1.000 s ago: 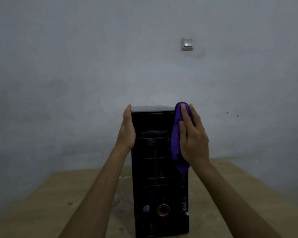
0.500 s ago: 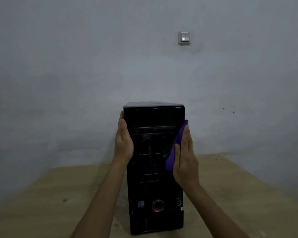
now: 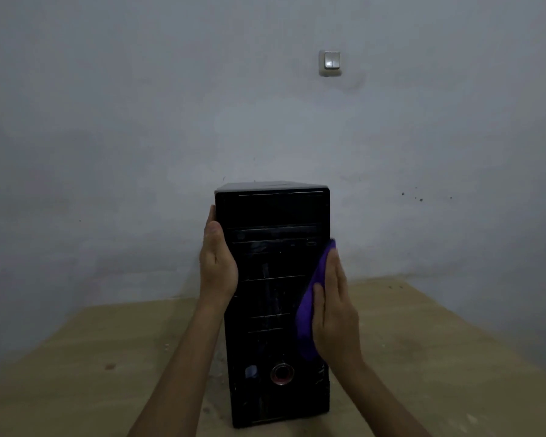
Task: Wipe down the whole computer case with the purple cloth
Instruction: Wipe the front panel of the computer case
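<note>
grey wall (image 3: 139,121) fills the upper frame, light switch (image 3: 329,62) upper right of centre. wooden table (image 3: 438,357) across the bottom. black computer case (image 3: 275,294) stands upright at frame centre, long axis vertical, front panel facing the camera. left hand (image 3: 217,266) flat on its left side, fingers straight, pointing up. right hand (image 3: 334,313), fingers straight and together, presses purple cloth (image 3: 309,310) against the case's right front edge.

Black computer case (image 3: 271,294), purple cloth (image 3: 309,313), tan table (image 3: 92,357), grey wall (image 3: 139,121), white switch (image 3: 330,63)
</note>
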`<state>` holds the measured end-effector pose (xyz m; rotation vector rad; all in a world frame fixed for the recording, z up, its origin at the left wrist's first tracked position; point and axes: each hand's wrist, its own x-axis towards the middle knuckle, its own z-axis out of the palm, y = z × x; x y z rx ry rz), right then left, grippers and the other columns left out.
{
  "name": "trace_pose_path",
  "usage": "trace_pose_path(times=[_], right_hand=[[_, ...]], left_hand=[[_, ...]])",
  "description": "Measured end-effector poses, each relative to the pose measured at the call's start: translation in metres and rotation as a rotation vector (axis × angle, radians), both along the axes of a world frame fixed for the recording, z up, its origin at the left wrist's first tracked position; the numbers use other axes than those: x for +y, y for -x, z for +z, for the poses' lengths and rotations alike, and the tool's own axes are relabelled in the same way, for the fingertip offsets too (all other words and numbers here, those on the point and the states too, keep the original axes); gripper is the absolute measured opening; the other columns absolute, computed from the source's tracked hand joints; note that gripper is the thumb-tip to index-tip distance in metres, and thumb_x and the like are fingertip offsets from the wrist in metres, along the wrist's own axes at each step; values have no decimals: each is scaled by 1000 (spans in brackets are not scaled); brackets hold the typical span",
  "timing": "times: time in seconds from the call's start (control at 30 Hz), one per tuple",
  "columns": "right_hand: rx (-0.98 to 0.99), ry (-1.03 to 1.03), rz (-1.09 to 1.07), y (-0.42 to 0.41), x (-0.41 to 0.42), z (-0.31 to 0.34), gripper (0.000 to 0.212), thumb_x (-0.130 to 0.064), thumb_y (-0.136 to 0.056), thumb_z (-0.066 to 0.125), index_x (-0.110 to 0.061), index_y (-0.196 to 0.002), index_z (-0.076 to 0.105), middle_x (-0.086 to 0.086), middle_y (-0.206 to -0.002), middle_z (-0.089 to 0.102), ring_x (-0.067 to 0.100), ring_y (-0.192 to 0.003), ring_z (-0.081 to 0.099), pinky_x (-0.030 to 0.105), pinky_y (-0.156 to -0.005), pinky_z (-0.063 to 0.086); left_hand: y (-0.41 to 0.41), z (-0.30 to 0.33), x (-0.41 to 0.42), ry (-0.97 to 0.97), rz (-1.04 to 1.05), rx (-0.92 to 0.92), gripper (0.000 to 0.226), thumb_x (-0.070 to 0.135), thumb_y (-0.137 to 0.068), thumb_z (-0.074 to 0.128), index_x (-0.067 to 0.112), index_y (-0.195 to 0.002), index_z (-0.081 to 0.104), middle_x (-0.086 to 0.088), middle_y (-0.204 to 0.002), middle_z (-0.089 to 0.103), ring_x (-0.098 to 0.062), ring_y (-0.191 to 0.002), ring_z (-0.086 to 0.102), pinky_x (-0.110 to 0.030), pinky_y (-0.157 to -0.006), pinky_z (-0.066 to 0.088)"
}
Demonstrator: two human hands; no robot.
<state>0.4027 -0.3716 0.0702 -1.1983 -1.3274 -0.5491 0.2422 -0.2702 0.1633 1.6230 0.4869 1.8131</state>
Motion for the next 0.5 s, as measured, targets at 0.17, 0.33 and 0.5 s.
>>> trace_pose_path(times=[0.17,0.33,0.5], right_hand=[[35,22,7,5,-4,-23,58,-33,-107,27,-35,-162,6,-18,-168,10,1,-142,35,9,-93,42],[21,-33,2,-2,7,36,55,-27,-109,30,-25,-162,13,-11,-168,16,-24,-135,21,6,-83,39],[25,-38,30,-1,7,30,57,-26,-109,31,-31,-162,9,-14,-168,13,4,-143,37,7,-86,40]], left_hand=[[-2,-38,-4,45,12,8,78,73,-94,22,24,-154,38,7,-154,45,-5,-144,37,-42,-123,27],[-3,-49,-7,67,40,-3,78,68,-94,23,20,-153,40,5,-154,46,-4,-143,38,-40,-123,27],[-2,-50,-5,43,32,19,88,79,-91,24,19,-154,38,5,-155,43,-4,-145,36,-40,-124,26]])
